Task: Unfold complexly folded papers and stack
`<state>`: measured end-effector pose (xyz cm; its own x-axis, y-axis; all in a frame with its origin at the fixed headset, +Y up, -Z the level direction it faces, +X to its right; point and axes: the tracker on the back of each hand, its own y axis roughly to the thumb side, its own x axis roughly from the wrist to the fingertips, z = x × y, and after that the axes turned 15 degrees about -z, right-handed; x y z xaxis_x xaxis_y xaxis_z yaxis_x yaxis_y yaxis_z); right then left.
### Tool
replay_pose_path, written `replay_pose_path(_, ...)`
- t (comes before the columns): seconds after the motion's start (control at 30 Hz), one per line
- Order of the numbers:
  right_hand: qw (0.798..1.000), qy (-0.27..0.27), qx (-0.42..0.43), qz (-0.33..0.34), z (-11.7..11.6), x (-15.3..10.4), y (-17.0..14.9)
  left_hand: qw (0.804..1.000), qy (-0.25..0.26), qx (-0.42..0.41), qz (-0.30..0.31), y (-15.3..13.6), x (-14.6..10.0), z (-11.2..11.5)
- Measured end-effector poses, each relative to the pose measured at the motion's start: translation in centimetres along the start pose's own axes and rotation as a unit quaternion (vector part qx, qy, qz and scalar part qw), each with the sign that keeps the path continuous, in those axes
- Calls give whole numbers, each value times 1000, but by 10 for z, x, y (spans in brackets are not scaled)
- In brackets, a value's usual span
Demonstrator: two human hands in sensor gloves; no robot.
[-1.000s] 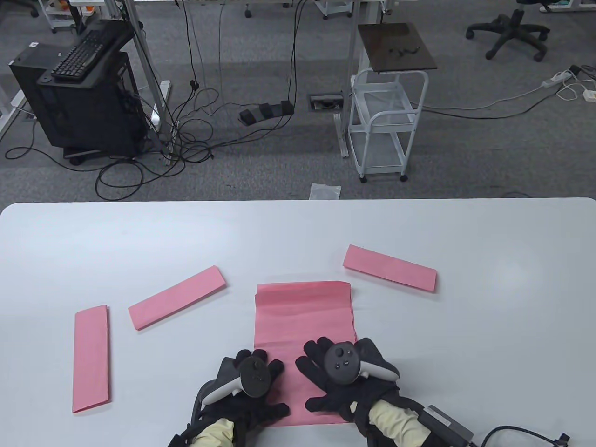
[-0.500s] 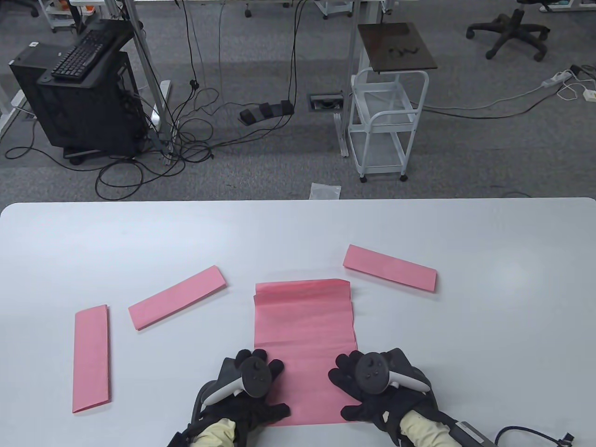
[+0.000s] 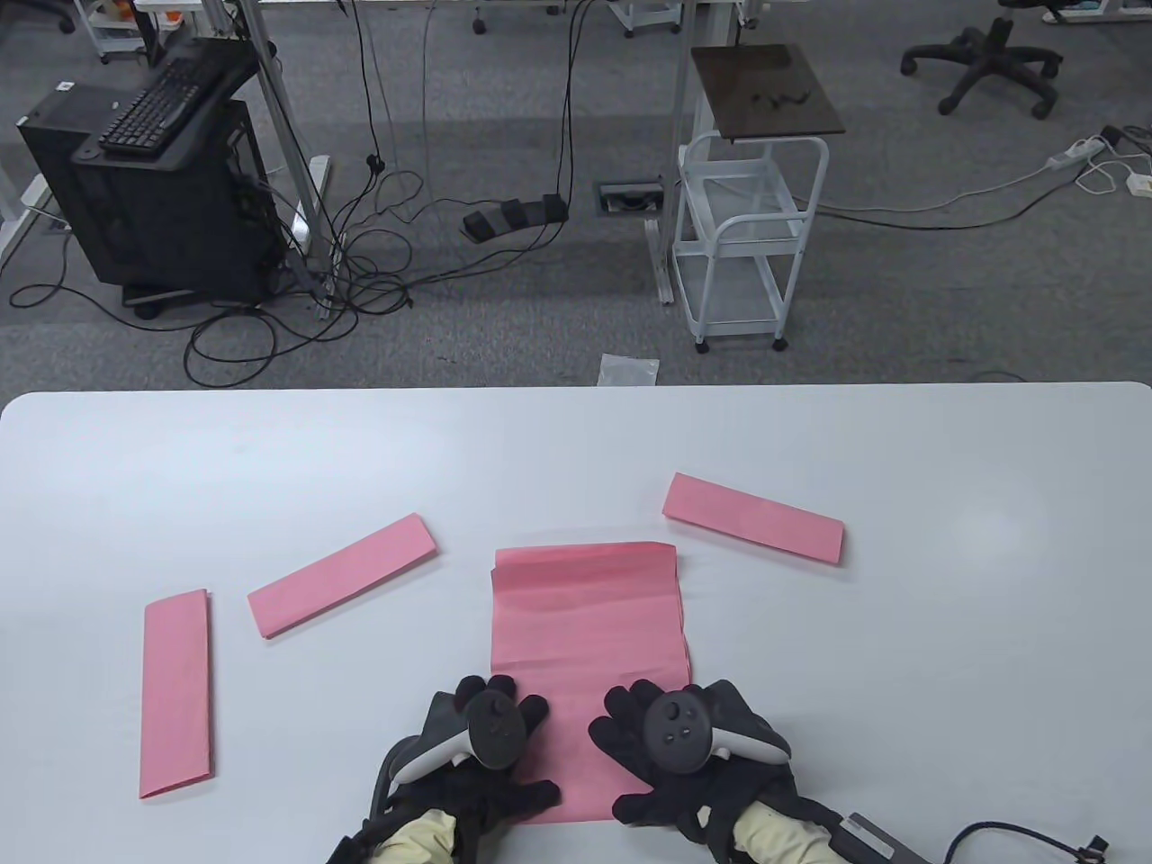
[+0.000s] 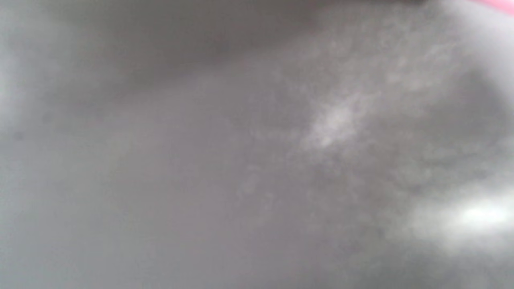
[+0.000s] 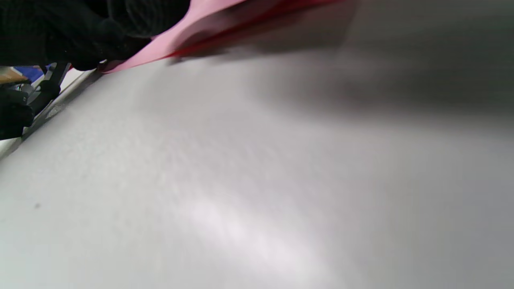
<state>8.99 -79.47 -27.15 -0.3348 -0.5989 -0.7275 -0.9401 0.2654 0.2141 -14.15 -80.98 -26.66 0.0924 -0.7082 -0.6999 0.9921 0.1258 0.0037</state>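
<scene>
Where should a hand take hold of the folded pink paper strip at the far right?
Judging by its pose, take the far-right folded pink paper strip at its right short end, from the right: it lies flat on the white table, so slide a corner up, then pinch.

Both hands (image 3: pixel 576 747) on pink paper (image 3: pixel 587 612)

Pink papers (image 3: pixel 589 612), white table (image 3: pixel 945 612), black gloves (image 3: pixel 684 774)

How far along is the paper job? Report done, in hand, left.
Done: nothing stacked yet. In hand: the opened pink sheet lies on the table, its far end still creased; the left hand and right hand rest on its near end. Left: three folded strips, the left strip, the middle strip and the right strip, untouched.
</scene>
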Motion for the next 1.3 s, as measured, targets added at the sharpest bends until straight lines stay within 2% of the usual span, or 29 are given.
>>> replay_pose_path(0.1, 999, -2, -36, -7, 4, 13, 11, 1000, -1, 0, 0, 0, 0, 0)
replay_pose_path(0.2, 999, 24, -16, -21, 9, 27, 4, 1000, -1, 0, 1, 0, 0, 0)
replay_pose_path(0.37, 995, 0, 44, -92, 36, 40, -40, 1000, 1, -1, 0, 0, 0, 0)
replay_pose_path(0.43, 985, -14, 96, -142, 48, 44, -66, 1000, 2, -1, 0, 0, 0, 0)
replay_pose_path(0.53, 977, -26, 130, -165, 53, 45, -81, 1000, 1, -1, 0, 1, 0, 0)
replay_pose_path(0.7, 981, -44, 96, -164, 59, 41, -68, 1000, 1, 0, 0, 0, 0, 0)
replay_pose_path(0.77, 987, -62, 90, -120, 58, 38, -53, 1000, 1, 0, 0, 0, 0, 0)
replay_pose_path(0.83, 994, -41, 88, -59, 51, 37, -33, 1000, 0, 0, 0, 0, 1, 0)
replay_pose_path(0.9, 998, -16, 50, -32, 41, 39, -15, 1000, 0, 0, 0, 0, 1, 0)
replay_pose_path(0.93, 1000, -9, 5, -23, 37, 42, -6, 1000, 0, 0, 0, 0, 1, 0)
replay_pose_path(1.0, 999, -6, -44, -29, 37, 51, 2, 1000, 0, 0, 0, 0, 1, 0)
replay_pose_path(1.03, 999, 3, -41, -32, 41, 57, 1, 1000, -1, 0, -1, 0, 1, 0)
replay_pose_path(1.17, 995, 11, 38, -92, 66, 86, -18, 1000, 1, -1, 0, 0, 1, 0)
replay_pose_path(1.3, 980, -9, 125, -157, 91, 110, -42, 1000, 1, -1, 1, 0, 1, 0)
